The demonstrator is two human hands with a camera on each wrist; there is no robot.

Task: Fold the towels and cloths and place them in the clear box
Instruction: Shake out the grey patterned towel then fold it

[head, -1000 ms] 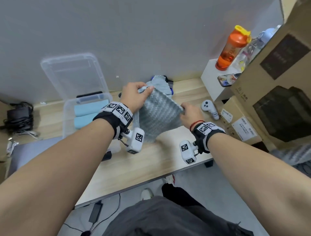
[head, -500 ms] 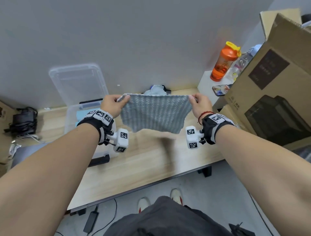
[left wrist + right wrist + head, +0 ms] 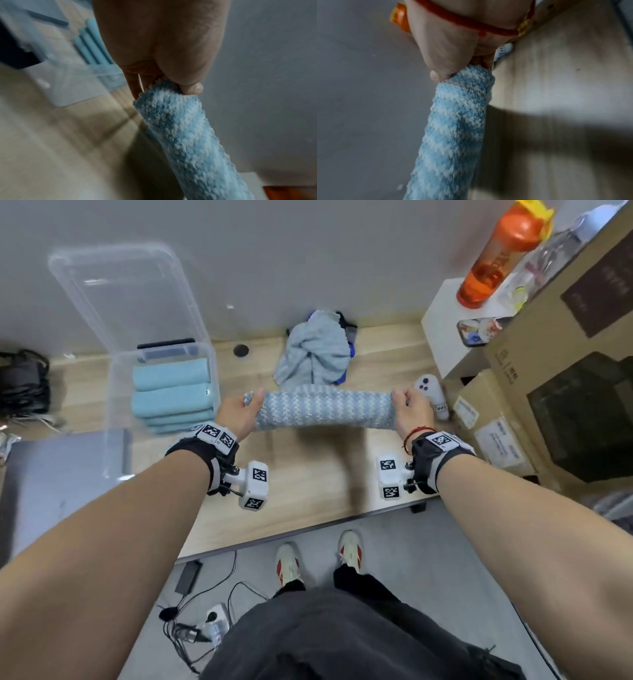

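Observation:
A blue-and-white zigzag cloth (image 3: 325, 410) is stretched flat between my two hands above the wooden table (image 3: 308, 474). My left hand (image 3: 245, 410) pinches its left corner, thumb on top (image 3: 190, 86). At the cloth's right corner (image 3: 471, 83) my right hand (image 3: 409, 405) pinches it the same way. The clear box (image 3: 113, 405) stands at the left with several folded light-blue towels (image 3: 171, 395) stacked inside. A heap of unfolded pale blue cloths (image 3: 315, 350) lies at the back of the table by the wall.
The box's clear lid (image 3: 126, 292) leans on the wall behind it. A white controller (image 3: 430, 392) lies just right of my right hand. Cardboard boxes (image 3: 548, 371) and an orange bottle (image 3: 496, 258) crowd the right side. A grey pad (image 3: 61, 467) lies at the left front.
The cloth went from bunched in both hands to pulled out wide, then swung from hanging upright to level over the table. My head has tilted downward.

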